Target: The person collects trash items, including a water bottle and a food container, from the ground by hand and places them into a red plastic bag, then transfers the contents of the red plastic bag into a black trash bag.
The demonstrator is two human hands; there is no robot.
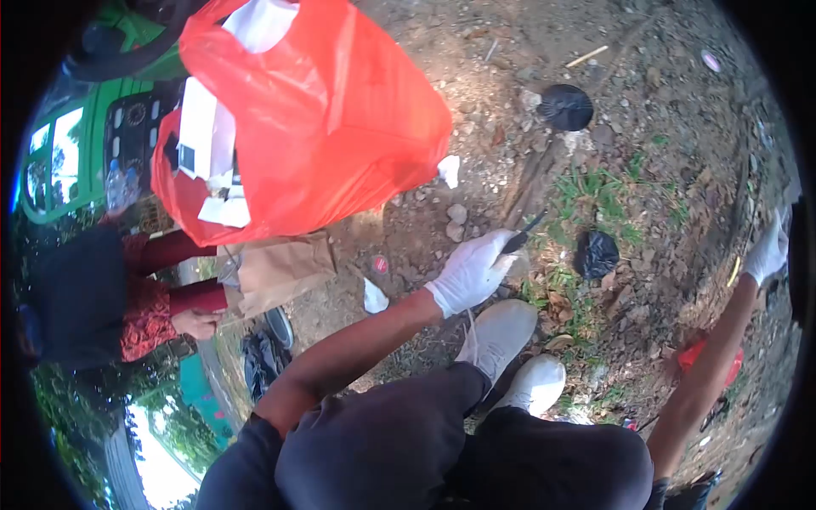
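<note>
My left hand, in a white glove, is closed round a slim black object whose kind I cannot make out. Its thin end points up and to the right, above my pale shoes. Beside it on the ground lies a crumpled black plastic bag. Far out at the right edge is my right hand, also gloved; its fingers are too small and blurred to read. A red plastic piece lies partly behind my right forearm.
A large red plastic bag with white boxes in it fills the upper left. Another person stands at left by a brown paper bag. A round black item, a stick and white scraps lie on the dirt.
</note>
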